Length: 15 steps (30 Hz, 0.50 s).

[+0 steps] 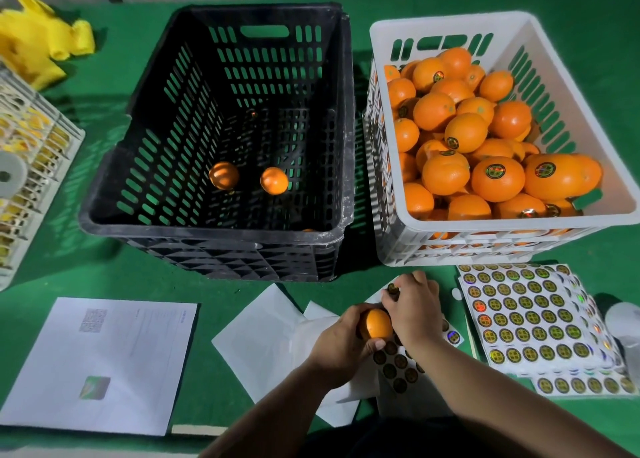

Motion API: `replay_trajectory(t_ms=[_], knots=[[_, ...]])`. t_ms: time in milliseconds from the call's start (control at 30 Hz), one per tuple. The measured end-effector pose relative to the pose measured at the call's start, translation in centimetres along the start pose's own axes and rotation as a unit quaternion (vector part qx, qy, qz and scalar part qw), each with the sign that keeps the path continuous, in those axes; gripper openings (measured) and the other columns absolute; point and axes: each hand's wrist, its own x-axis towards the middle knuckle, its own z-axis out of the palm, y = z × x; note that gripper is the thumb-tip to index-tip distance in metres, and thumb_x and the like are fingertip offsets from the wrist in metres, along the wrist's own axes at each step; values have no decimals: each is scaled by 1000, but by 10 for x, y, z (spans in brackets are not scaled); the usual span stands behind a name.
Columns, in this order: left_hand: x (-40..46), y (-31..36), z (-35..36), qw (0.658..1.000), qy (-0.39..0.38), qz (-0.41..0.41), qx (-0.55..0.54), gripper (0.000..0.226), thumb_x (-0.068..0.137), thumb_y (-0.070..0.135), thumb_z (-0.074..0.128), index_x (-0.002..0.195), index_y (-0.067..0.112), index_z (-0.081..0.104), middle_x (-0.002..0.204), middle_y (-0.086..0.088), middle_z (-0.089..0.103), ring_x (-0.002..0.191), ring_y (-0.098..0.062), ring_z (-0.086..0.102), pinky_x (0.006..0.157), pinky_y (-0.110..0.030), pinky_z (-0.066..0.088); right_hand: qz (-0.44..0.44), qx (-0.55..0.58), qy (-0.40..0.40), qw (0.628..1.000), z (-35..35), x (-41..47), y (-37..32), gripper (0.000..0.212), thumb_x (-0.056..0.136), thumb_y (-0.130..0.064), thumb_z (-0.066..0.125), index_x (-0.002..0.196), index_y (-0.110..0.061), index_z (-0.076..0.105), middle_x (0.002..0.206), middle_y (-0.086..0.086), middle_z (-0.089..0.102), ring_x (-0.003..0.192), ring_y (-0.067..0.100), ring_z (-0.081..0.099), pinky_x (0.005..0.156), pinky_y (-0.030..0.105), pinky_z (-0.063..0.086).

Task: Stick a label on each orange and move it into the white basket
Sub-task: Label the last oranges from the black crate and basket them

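My left hand point(341, 340) cups orange point(375, 323) low over sheets, steady for sticking. My right hand point(412, 307) pinches label point(392, 288) just above it. Black crate point(214, 222) beyond: 2 oranges visible. White basket point(450, 220) right, nearly full, within reach.

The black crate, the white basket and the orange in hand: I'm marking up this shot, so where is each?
black crate point(207, 231): head view, near rim.
white basket point(485, 227): head view, near rim.
orange point(375, 324): head view, bare peel showing between the two hands.
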Motion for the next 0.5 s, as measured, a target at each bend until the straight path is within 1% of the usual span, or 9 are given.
replay_trajectory(t_ms=[133,233,333,400,433,500], knots=[[1,-1,1,1000,1,-2,2,73,92,70,60,150,35,36,138,8,60,116,-15,60,92,-30,50,11,7,15,1000,4,-4,-2,25,91,-32,75,98,-8,73,106,10,63,103,33,50,85,43,50],[1,-2,1,1000,2,2,0,71,92,69,61,150,37,36,137,10,60,115,-12,60,89,-26,49,13,8,19,1000,5,-4,-2,23,91,-30,74,97,-8,74,105,9,64,102,32,50,84,44,50],[1,-2,1,1000,2,1,1,70,91,71,60,148,39,35,136,11,59,112,-9,58,86,-22,46,9,13,30,999,5,-4,-1,14,89,-20,76,90,-7,74,99,11,64,98,34,52,79,44,50],[1,-2,0,1000,-2,-3,-2,72,90,74,58,147,38,35,137,9,59,113,-11,59,89,-25,47,4,15,30,999,4,-2,2,9,87,-15,77,86,-6,73,95,11,64,95,34,53,76,44,50],[1,-2,0,1000,-4,-5,-4,73,89,76,58,148,38,35,137,9,59,115,-13,59,91,-27,49,2,16,28,999,4,-2,3,10,87,-15,77,86,-6,73,94,11,64,96,34,53,76,44,51],[1,-2,0,1000,-6,-8,-5,76,88,77,57,149,37,35,139,7,59,118,-16,59,95,-32,51,2,16,19,1000,3,-2,3,18,88,-24,77,90,-7,74,98,10,65,99,34,52,79,45,51]])
